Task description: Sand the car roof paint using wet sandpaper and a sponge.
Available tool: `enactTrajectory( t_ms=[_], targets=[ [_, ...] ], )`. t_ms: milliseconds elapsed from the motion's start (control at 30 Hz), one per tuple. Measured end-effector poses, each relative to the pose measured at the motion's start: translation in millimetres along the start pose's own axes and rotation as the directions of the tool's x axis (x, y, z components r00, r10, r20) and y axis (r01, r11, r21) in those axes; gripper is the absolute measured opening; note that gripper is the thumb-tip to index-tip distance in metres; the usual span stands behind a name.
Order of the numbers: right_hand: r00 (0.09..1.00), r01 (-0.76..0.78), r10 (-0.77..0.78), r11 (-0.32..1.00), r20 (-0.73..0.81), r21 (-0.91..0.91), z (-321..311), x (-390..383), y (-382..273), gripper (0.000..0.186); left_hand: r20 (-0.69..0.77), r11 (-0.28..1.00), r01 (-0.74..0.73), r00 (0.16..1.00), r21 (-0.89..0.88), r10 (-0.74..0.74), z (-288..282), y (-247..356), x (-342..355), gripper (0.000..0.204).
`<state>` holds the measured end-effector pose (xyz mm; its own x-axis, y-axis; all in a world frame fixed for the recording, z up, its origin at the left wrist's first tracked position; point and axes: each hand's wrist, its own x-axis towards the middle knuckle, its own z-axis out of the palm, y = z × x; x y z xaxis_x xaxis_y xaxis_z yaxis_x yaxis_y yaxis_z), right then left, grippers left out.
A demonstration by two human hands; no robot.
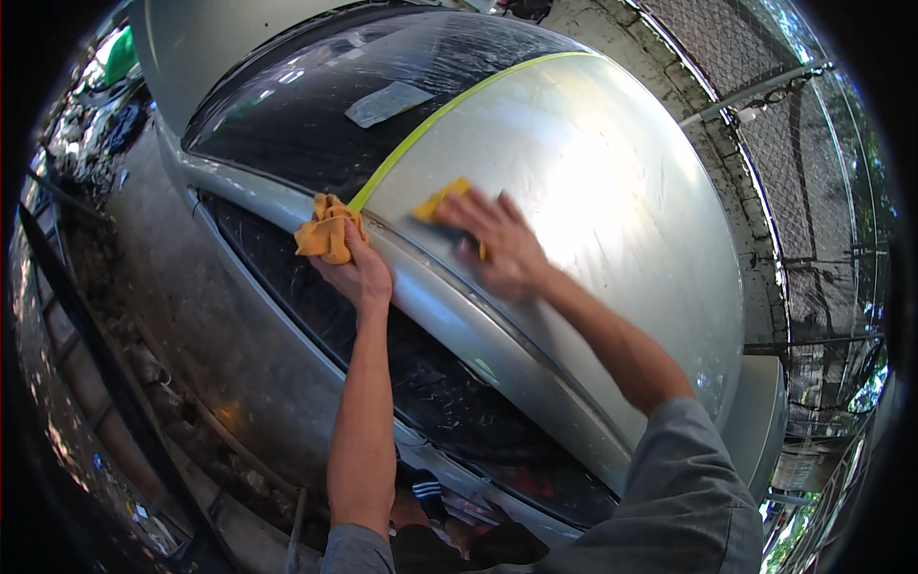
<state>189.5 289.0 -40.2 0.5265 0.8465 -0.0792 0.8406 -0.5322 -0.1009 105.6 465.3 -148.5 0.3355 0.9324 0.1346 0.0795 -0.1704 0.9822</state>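
Observation:
My left hand point(361, 273) is closed on a crumpled orange-tan cloth point(328, 228), over the side edge of a silver car beside the windshield corner. My right hand point(502, 244), smeared by motion, lies over a flat yellow piece point(443, 199) on the car roof point(612, 143). Its yellow edge shows past the fingertips and again under the hand; whether it is sandpaper or a cloth I cannot tell. Yellow-green masking tape point(430, 129) runs along the border between roof and windshield, its near end close to the orange-tan cloth.
A light paper sheet point(387, 103) lies on the dusty windshield point(306, 124). Dark side windows point(411, 368) run along the near side of the car. A black metal rail point(105, 383) stands at the left, and a wire-mesh fence point(703, 57) with a low wall is beyond the car.

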Motion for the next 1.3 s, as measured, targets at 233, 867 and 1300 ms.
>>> enactTrajectory(
  t_ms=[233,867,1300],
  targets=[
    [0.990,-0.144,0.144,0.990,0.003,-0.009,2,-88,-5,0.054,0.054,0.997,0.070,0.996,0.016,-0.070,-3,4,-4,0.062],
    [0.991,0.121,-0.126,0.988,-0.041,-0.098,-3,-77,0,0.052,0.028,0.991,-0.046,0.999,0.125,0.043,14,22,2,0.062],
    [1.000,0.000,0.001,0.999,0.024,-0.045,-15,-185,-8,0.053,0.181,0.852,-0.018,0.979,0.523,-0.091,13,68,-75,0.079]
  ],
)
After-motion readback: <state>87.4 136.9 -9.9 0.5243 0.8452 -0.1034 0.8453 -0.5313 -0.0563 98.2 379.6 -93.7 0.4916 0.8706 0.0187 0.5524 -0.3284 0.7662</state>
